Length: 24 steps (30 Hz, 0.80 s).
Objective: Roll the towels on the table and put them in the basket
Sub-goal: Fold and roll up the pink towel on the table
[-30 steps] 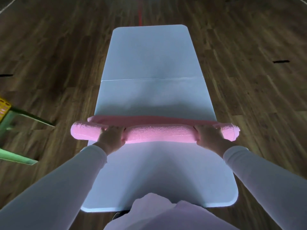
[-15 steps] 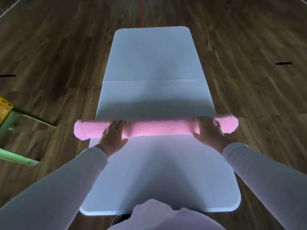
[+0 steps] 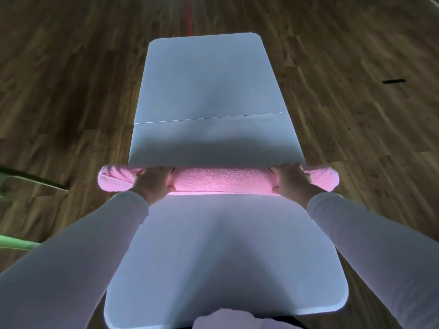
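Across the middle of the bench point(image 3: 213, 245) lay the rolled pink towel point(image 3: 221, 180), its long axis running left to right and both ends overhanging the sides. The left hand point(image 3: 152, 184) gripped it, fingers point(image 3: 159, 170) curled over the top and thumb on the near side. The right hand point(image 3: 291, 178) held it likewise, neither hand nearer.
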{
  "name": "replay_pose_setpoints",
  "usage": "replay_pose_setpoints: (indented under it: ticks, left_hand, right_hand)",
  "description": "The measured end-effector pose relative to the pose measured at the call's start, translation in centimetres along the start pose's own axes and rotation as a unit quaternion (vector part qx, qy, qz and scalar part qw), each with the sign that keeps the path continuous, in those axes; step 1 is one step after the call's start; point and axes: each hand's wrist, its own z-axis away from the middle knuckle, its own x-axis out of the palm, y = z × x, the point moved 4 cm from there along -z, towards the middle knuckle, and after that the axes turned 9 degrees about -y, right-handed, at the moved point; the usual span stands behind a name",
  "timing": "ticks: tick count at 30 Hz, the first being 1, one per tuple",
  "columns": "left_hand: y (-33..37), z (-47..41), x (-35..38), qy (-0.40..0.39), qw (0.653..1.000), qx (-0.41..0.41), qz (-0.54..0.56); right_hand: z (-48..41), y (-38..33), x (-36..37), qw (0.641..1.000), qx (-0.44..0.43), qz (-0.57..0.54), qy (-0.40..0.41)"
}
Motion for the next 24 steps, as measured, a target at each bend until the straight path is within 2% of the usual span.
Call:
replay_pose_setpoints:
  ticks: [4,8,17,21,22,24]
  left_hand:
    - [0.5,0.4,0.1,-0.026,0.998,0.007,-0.050]
    - [0.9,2.2,1.6,-0.039,0.998,0.029,-0.046]
    - [2.7,9.4,6.2,0.043,0.994,0.094,-0.026]
    - [4.7,11.9,7.8,0.059,0.987,0.150,-0.028]
    - [5.4,12.4,8.0,0.062,0.983,0.169,-0.029]
    - [5.4,12.9,7.6,0.060,0.979,0.196,-0.004]
  right_hand:
    - [-0.3,0.1,0.1,1.000,-0.024,0.002,-0.016]
    - [0.1,0.3,0.2,0.996,-0.080,0.004,-0.045]
    - [3.8,-0.6,2.8,0.965,-0.250,0.050,-0.053]
    - [6.0,-1.9,4.2,0.947,-0.311,-0.028,-0.081]
    - [6.4,-2.0,4.4,0.945,-0.313,-0.066,-0.068]
    - [6.9,-1.7,4.3,0.945,-0.301,-0.129,0.008]
